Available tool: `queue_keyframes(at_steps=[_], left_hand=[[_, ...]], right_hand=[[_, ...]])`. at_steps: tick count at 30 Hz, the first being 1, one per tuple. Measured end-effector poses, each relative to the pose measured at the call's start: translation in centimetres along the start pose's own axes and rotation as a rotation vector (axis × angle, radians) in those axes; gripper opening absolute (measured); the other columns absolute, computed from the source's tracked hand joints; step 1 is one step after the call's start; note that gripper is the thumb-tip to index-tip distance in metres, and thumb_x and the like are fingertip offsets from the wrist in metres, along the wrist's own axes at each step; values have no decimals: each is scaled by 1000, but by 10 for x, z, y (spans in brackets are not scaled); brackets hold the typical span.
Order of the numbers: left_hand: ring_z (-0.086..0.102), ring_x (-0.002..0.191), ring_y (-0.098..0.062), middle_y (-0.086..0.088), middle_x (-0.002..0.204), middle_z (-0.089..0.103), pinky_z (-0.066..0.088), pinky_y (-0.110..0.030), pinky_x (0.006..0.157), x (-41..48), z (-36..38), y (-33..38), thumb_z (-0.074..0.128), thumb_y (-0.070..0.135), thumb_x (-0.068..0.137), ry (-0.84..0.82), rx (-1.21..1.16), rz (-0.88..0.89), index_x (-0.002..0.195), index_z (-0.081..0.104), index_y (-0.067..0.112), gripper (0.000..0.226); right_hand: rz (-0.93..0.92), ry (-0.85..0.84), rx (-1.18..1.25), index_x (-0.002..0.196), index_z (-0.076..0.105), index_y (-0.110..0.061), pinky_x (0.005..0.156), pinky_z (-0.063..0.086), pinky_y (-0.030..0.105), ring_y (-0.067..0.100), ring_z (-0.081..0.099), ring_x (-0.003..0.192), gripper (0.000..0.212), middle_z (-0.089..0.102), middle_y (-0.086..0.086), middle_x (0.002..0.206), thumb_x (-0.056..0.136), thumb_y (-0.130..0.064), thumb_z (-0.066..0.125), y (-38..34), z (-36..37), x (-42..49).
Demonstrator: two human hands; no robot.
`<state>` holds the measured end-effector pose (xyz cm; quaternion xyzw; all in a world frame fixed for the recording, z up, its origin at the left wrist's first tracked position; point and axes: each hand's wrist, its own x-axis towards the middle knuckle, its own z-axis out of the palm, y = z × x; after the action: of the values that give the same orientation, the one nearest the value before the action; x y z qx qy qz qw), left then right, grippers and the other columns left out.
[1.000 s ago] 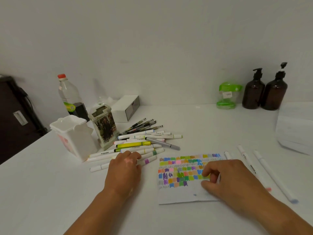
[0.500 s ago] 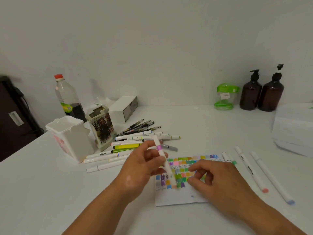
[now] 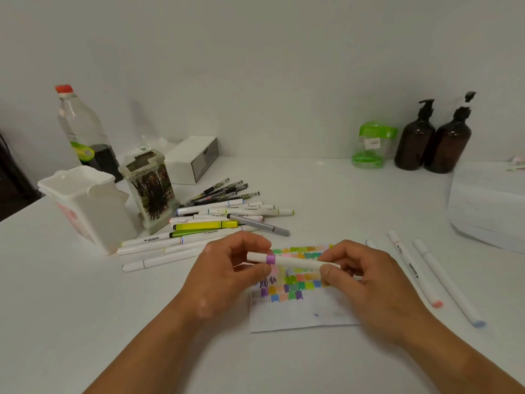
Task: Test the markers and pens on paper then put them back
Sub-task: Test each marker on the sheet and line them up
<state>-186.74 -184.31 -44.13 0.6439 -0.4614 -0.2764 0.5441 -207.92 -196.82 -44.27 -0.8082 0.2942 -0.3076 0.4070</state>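
Observation:
A white marker with a purple band (image 3: 292,261) lies level between both hands, just above the paper (image 3: 301,314). My left hand (image 3: 227,277) pinches its left end. My right hand (image 3: 366,282) pinches its right end between thumb and fingers. The paper carries rows of coloured test patches and is partly hidden by the hands. A pile of white markers, a yellow highlighter and dark pens (image 3: 224,217) lies behind the hands on the left. Three white markers (image 3: 417,274) lie to the right of the paper.
A white holder (image 3: 85,206) and a patterned holder (image 3: 150,189) stand at the left, with a bottle (image 3: 82,132) and white box (image 3: 190,157) behind. A green jar (image 3: 372,146) and two brown pump bottles (image 3: 431,137) line the wall. White packaging (image 3: 488,203) sits at right.
My left hand picked the purple-banded marker from the pile and brought it over the paper. My right hand rose off the paper and took hold of the marker's other end.

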Motion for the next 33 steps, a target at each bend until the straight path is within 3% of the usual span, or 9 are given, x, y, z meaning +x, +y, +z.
queue_keyframes(at_steps=[4, 7, 12, 16, 20, 22, 26, 28, 33], left_hand=[[64, 86, 4, 25, 97, 67, 50, -10, 70, -11, 12, 2, 69, 26, 92, -13, 381, 132, 107, 70, 41, 21], [54, 88, 4, 23, 97, 60, 39, -6, 73, -13, 20, 4, 54, 30, 100, -60, 541, 236, 120, 66, 31, 23], [52, 80, -12, 5, 93, 64, 43, -26, 72, -17, 23, 12, 47, 31, 103, -163, 588, 305, 118, 65, 23, 24], [47, 69, 1, 20, 72, 51, 33, -12, 63, -18, 26, 17, 43, 40, 100, -212, 548, 351, 105, 68, 18, 33], [54, 75, -5, 16, 81, 59, 41, -18, 67, -19, 28, 17, 46, 43, 101, -193, 514, 392, 103, 69, 23, 30], [54, 76, -6, 14, 82, 61, 43, -21, 67, -20, 31, 14, 48, 49, 98, -166, 532, 379, 109, 67, 28, 30], [49, 83, 0, 20, 95, 48, 33, -8, 68, -17, 32, 3, 58, 75, 78, -123, 711, 173, 122, 51, 46, 54], [45, 89, -1, 21, 101, 45, 34, -13, 74, -16, 30, -3, 60, 79, 73, -137, 778, 130, 125, 50, 49, 61], [38, 93, -1, 24, 103, 49, 33, -21, 82, -16, 29, -8, 62, 79, 72, -164, 833, 136, 124, 56, 46, 62]], right_hand=[[37, -1, 136, 84, 71, -37, 46, 34, 12, 2, 44, 46, 25, 73, -4, 68, 92, -13, 71, -3, 0, 2], [37, -26, 239, 86, 73, -32, 47, 37, 16, 4, 47, 47, 23, 73, 2, 68, 91, -10, 72, -7, 1, 0], [70, -93, 423, 86, 72, -21, 46, 42, 25, 17, 47, 48, 16, 60, 17, 63, 73, -28, 77, -15, 5, -3], [49, -179, 431, 84, 70, -21, 46, 43, 23, 19, 51, 48, 11, 60, 8, 61, 78, -27, 76, -18, 10, -6], [10, -184, 419, 83, 70, -20, 47, 45, 23, 20, 54, 48, 18, 62, 8, 60, 77, -34, 79, -18, 11, -8], [-1, -156, 400, 80, 69, -18, 48, 45, 26, 22, 53, 49, 21, 61, 9, 58, 74, -37, 76, -18, 10, -7], [132, -8, 564, 67, 62, -15, 44, 39, 33, 22, 44, 50, 7, 50, 10, 55, 72, -20, 63, -11, 8, -1], [203, -5, 564, 72, 69, -12, 44, 42, 33, 21, 50, 51, 12, 56, 11, 58, 71, -19, 59, -9, 7, -1], [239, -105, 251, 73, 73, -20, 45, 48, 23, 15, 59, 49, 13, 68, 7, 61, 81, -10, 70, -8, 14, -5]])
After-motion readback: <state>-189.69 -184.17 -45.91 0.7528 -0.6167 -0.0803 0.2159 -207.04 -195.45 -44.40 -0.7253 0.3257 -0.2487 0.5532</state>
